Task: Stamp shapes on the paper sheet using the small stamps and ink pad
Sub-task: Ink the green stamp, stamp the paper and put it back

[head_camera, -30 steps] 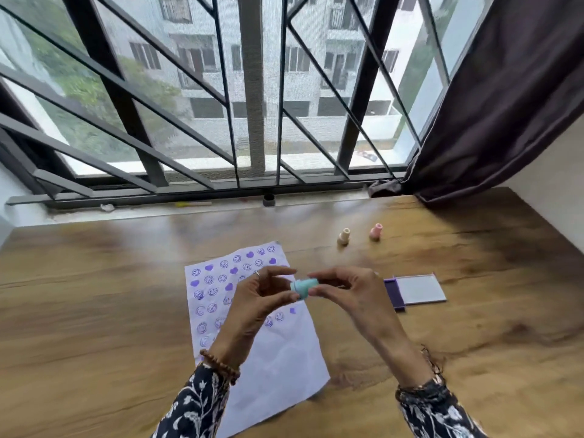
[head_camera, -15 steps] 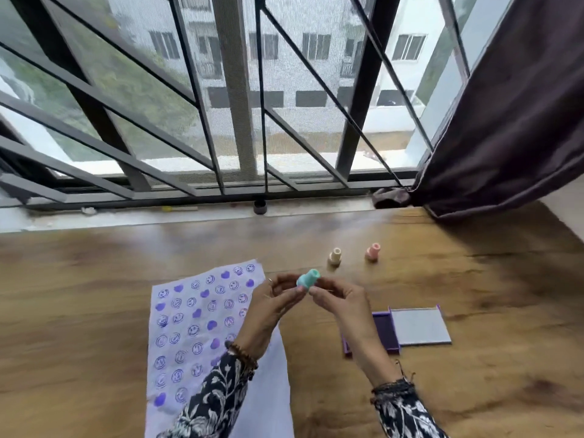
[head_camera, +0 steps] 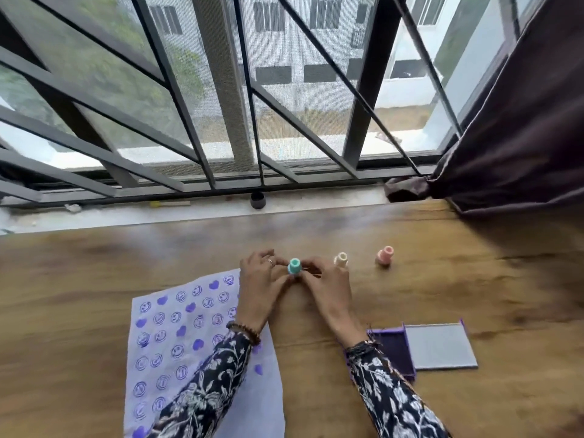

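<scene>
Since the earlier frame both hands have travelled away from the body and lowered toward the worktop (head_camera: pixel 94 279), carrying the teal stamp (head_camera: pixel 294 266) from above the paper to a spot in line with the other stamps. The left hand (head_camera: pixel 262 290) and right hand (head_camera: pixel 325 287) meet around it, fingers (head_camera: pixel 308 270) of each closed on its lower part; the stamp stands upright, at or just above the wood, contact not discernible. The cream stamp (head_camera: pixel 341 260) stands just beside the right hand, the pink stamp (head_camera: pixel 385 255) further right, tilted. The paper sheet (head_camera: pixel 177 336), covered in purple smiley and heart prints, lies under the left forearm. The ink pad (head_camera: pixel 393 350) lies open beside the right wrist, lid (head_camera: pixel 441 346) folded out flat.
</scene>
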